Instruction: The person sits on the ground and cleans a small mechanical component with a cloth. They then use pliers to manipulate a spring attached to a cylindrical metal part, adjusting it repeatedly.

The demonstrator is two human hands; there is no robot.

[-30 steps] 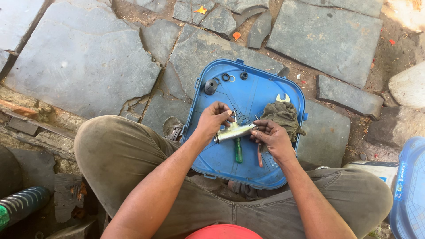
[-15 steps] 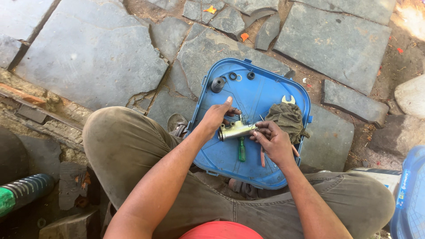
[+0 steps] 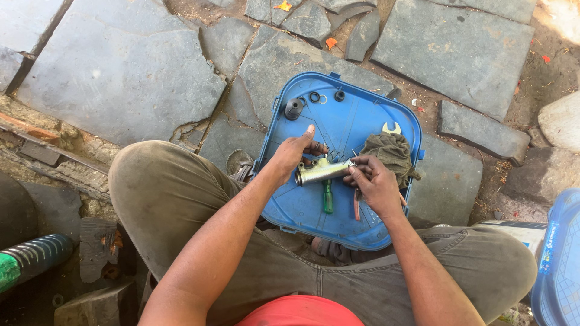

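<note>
I sit over a blue plastic lid (image 3: 368, 124) lying on stone paving. My left hand (image 3: 292, 154) grips the left end of a short metal cylinder part (image 3: 320, 172), thumb pointing up. My right hand (image 3: 373, 184) holds the cylinder's right end, fingers pinched at its opening. Under the cylinder on the lid lie a green-handled screwdriver (image 3: 327, 198) and an orange-handled tool (image 3: 356, 209). A crumpled olive rag (image 3: 389, 151) lies just right of my hands, with a wrench head (image 3: 391, 128) sticking out above it.
Small black rubber rings and a black cap (image 3: 293, 108) sit at the lid's far edge. A blue crate (image 3: 559, 259) stands at the right. A green and black ribbed hose (image 3: 30, 259) lies at the left. My knees flank the lid.
The view has shifted slightly. My left thumb has lifted upward while both hands stay on the cylinder over the lid.
</note>
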